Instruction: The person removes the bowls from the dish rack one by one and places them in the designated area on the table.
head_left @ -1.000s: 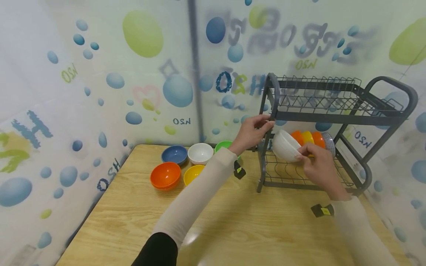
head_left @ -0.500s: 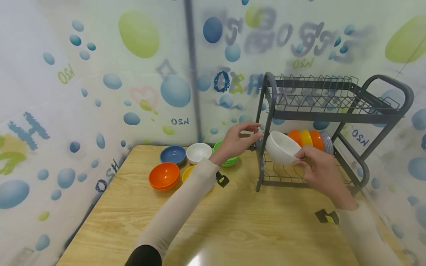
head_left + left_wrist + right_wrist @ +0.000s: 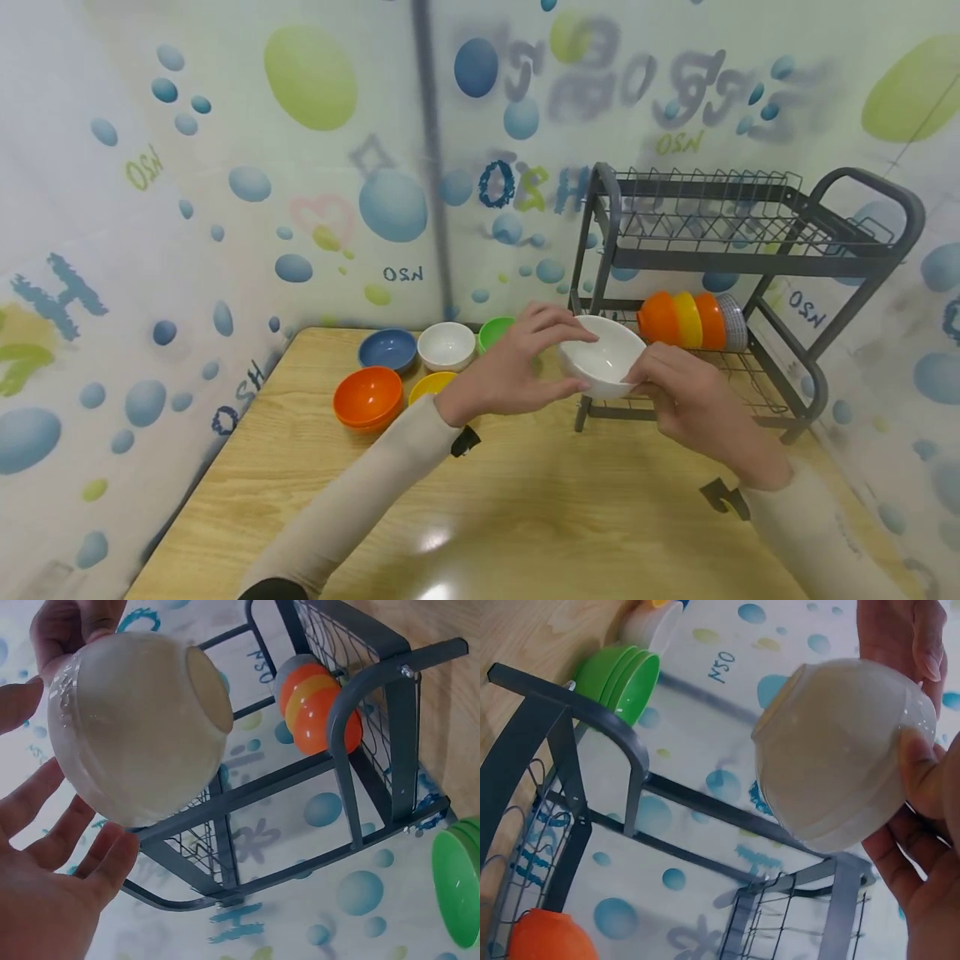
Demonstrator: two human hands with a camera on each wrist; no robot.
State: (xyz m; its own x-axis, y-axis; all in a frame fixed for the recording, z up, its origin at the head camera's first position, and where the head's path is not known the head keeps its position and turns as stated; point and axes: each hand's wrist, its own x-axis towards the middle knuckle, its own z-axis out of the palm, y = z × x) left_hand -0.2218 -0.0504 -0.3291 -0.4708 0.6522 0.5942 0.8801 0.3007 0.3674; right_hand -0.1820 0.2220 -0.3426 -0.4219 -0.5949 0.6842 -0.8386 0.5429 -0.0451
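A white bowl [image 3: 603, 358] is held tilted in front of the rack's left side, its inside facing up toward the head camera. My right hand [image 3: 693, 408] pinches its right rim, the thumb on the outer wall in the right wrist view. At the bowl's left side is my left hand [image 3: 517, 362], its fingers extended and spread, with fingertips and thumb at the rim; firm contact is unclear. The left wrist view shows the underside of the white bowl [image 3: 142, 731] between both hands.
A dark two-tier dish rack [image 3: 750, 264] stands at the right; orange, yellow and patterned bowls [image 3: 692, 321] lie sideways on its lower tier. Blue [image 3: 387, 350], white [image 3: 446, 346], green [image 3: 493, 332], orange [image 3: 369, 396] and yellow bowls [image 3: 431, 385] stand on the wooden table [image 3: 525, 517].
My right hand has drawn the white bowl out of the rack's lower tier, leftward and forward, tipping its inside upward. My left hand has left the rack post and come down to the bowl.
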